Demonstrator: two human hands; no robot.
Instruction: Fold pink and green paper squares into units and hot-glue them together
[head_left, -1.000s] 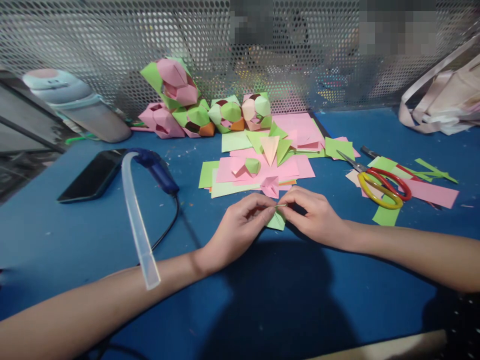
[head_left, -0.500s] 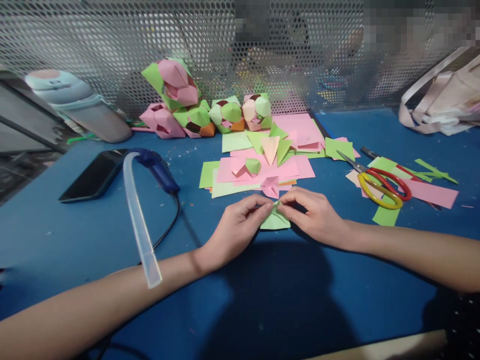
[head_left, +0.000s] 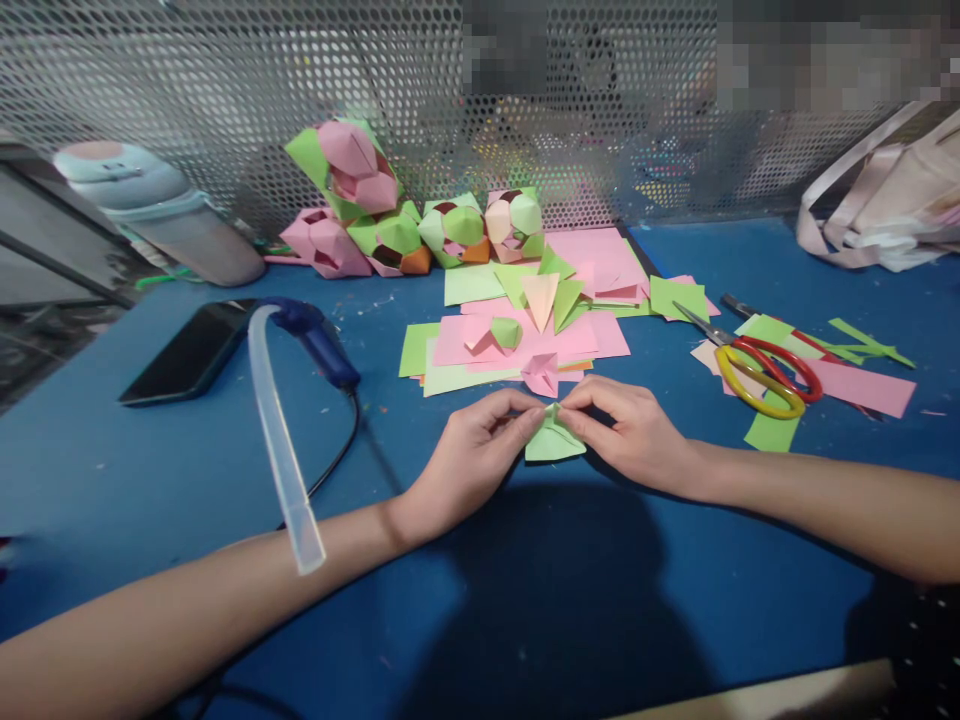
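Observation:
A small piece of light green folded paper is held between my two hands, its wide edge toward me. My left hand pinches its left upper side between thumb and fingers. On the other side, my right hand pinches the upper right part. Just beyond my fingertips lies a folded pink paper piece. Behind it, a pink-and-green folded piece rests on a stack of pink paper, with pointed green and peach folded pieces farther back.
Scissors with red and yellow handles lie among paper scraps at right. A glue gun with a bent glue stick stands over a phone at left. Folded paper balls line the mesh partition, beside a bottle. A bag sits far right.
The lower edge of the light green paper has shifted slightly to the right and tilted between my fingers. Both hands keep nearly the same place and grip.

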